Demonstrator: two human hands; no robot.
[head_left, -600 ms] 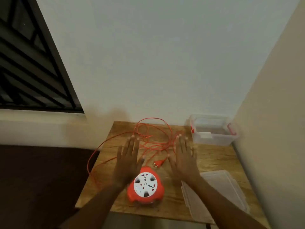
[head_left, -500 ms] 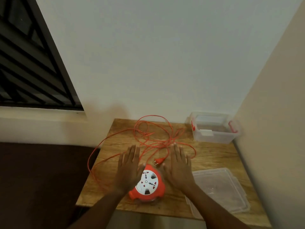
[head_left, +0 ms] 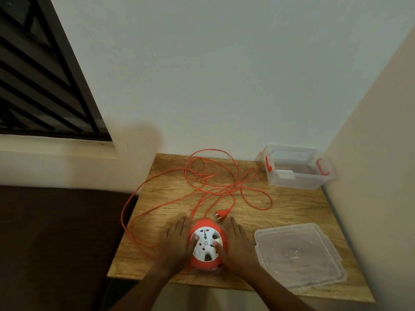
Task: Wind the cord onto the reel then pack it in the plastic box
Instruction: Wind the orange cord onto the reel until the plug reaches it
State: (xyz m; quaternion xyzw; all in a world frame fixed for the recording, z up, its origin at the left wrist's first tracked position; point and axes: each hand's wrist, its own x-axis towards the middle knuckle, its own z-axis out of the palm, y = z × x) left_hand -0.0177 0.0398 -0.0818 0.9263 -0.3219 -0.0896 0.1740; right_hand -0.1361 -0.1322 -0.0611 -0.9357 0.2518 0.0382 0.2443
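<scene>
While cord (head_left: 215, 187) sprawls unwound across table (head_left: 292, 207), trailing off its left edge: nothing wound, nothing packed. Left hand (head_left: 175, 243) and right hand (head_left: 235, 243) cupping reel (head_left: 206, 245) at near edge. Plastic box (head_left: 298, 169) open, far right corner; lid (head_left: 298, 254) beside reel.

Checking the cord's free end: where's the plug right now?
In the head view the plug lies on the wooden table, just beyond the reel, off the right hand fingertips, prongs pointing left.
</scene>
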